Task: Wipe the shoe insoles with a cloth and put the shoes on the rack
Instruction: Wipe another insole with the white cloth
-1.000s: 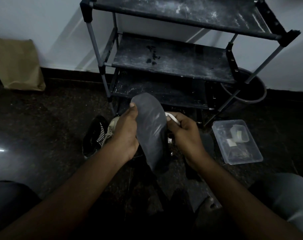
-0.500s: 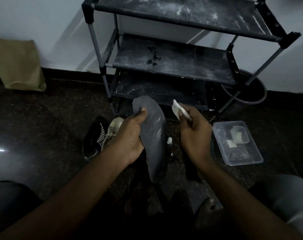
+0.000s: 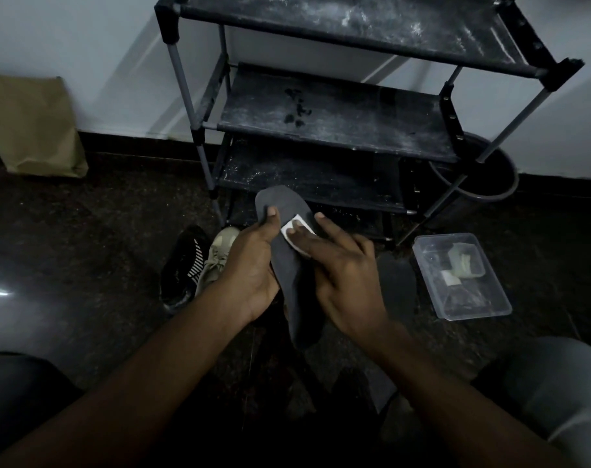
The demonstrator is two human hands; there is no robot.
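The grey insole [image 3: 289, 275] is held up before the rack [image 3: 321, 123], my left hand [image 3: 253, 265] gripping its edge; my right hand [image 3: 341, 265] presses the white cloth [image 3: 286, 227] on it, fingers flat. Pressing hard could buckle it or slip the cloth.

No legible text or labels anywhere

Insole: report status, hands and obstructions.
Left hand grips insole. Right hand presses cloth onto it, fingers straight. Black shoe and beige shoe on floor, not on rack. Nothing blocks the wiping.
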